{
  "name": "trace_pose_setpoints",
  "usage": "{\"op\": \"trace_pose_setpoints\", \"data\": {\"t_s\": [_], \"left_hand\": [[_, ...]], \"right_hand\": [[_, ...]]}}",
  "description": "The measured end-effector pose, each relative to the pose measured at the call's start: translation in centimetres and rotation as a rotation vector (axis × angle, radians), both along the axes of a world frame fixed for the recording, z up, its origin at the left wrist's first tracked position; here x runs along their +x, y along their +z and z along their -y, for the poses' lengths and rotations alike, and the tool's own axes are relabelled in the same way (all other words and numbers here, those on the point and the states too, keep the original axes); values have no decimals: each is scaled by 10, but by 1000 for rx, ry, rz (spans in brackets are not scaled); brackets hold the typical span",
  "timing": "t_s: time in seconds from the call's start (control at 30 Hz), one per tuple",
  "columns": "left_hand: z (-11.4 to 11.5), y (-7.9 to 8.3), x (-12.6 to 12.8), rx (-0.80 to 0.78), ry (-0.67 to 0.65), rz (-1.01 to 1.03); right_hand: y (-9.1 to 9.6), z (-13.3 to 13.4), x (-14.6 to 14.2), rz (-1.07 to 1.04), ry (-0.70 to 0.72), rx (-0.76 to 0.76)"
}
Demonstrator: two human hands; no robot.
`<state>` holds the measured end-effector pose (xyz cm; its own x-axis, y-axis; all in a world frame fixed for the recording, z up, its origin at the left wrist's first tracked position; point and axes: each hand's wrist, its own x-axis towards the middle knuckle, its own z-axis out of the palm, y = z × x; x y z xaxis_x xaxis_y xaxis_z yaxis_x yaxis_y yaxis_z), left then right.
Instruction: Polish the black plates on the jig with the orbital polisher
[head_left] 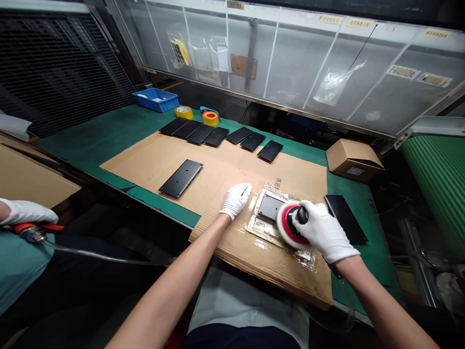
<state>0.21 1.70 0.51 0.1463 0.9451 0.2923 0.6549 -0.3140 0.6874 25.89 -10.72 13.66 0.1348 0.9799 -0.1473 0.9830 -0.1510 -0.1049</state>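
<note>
My right hand (324,232), in a white glove, is wrapped around the black top of a polisher (290,224) with a red body and a white round pad. The pad covers the right part of a black rectangular panel (269,207), which lies in a taped frame (256,229) on a thick cardboard pad (232,249). Left of the frame, my white-gloved left hand (236,198) rests on the cardboard with its fingers curled in. Nothing shows inside it. Another black panel (181,178) lies on the cardboard sheet farther left.
Several black panels (214,136) line the back of the cardboard sheet; one (347,218) lies at right. Tape rolls (184,113), a blue bin (156,99) and a cardboard box (354,159) stand on the green table (119,122). At left, another person's gloved hand (29,212) holds an orange-handled tool.
</note>
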Motion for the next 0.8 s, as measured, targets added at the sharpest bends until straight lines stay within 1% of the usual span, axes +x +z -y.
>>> {"op": "trace_pose_setpoints", "data": {"t_s": [0.07,0.17,0.33,0.47,0.57,0.63,0.8], "left_hand": [[0,0,0,7,-1,2],[-1,-1,-1,15,-7,-3],[1,-1,-2,10,-23,-6],[1,0,-4,-22,-10,-6],[1,1,-4,-34,-12,8],[1,3,-4,-41,-8,27],[1,8,-2,-77,3,32]], "right_hand": [[2,-8,-7,-2,17,-16],[7,-26,-23,-18,46,-41],[13,-72,-48,-93,91,-50],[10,-108,-54,-139,82,-64],[5,-125,-45,-153,73,-78],[2,-129,-32,-160,65,-93],[-2,-119,11,-152,-12,-118]]}}
